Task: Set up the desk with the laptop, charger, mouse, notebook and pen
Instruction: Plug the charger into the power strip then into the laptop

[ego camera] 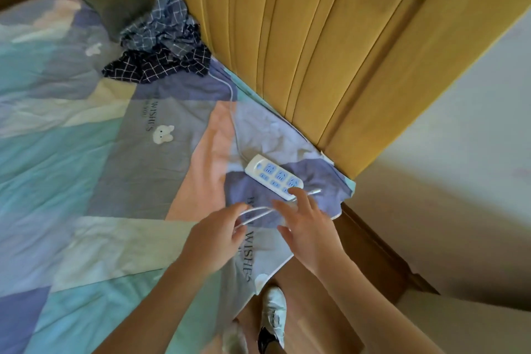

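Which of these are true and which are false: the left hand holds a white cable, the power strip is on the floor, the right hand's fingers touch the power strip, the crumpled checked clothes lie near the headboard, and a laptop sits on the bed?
1. The left hand holds a white cable. True.
2. The power strip is on the floor. False: it lies on the bedsheet, near the bed's corner.
3. The right hand touches the power strip with a fingertip. True.
4. The crumpled checked clothes lie near the yellow headboard. True.
5. A laptop sits on the bed. False: none is in view.
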